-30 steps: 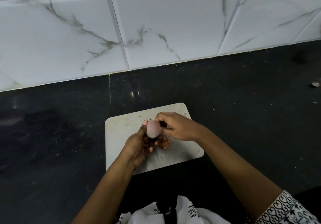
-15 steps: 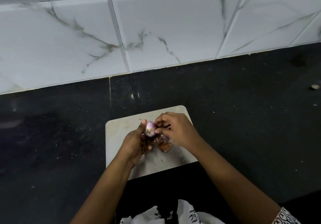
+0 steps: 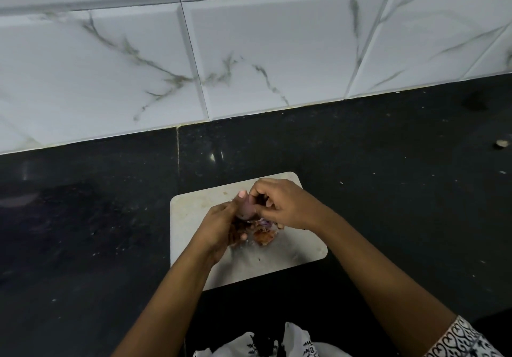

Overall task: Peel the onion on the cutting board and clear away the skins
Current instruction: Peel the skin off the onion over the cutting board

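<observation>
Both hands are busy in the lower middle of the frame, over the pale cutting board (image 3: pixel 291 259). The left hand (image 3: pixel 221 226) has the onion (image 3: pixel 246 210) cupped just above the board, its fingers curled round the underside and the thumb standing up against the onion's left face. The right hand (image 3: pixel 288 204) comes in from the right, its fingers (image 3: pixel 263 185) bunched together and pinching at the top right of the onion; whether a strip of skin is caught between them, I cannot tell. Just below the hands, a small heap of brown and purple skins (image 3: pixel 264 235) lies on the board's centre. The board sits on a black counter (image 3: pixel 388 190), with white marbled wall tiles (image 3: pixel 277 52) across the top. A small pale scrap (image 3: pixel 501 143) lies on the counter at the far right edge. A patterned sleeve (image 3: pixel 465 340) shows at lower right.
</observation>
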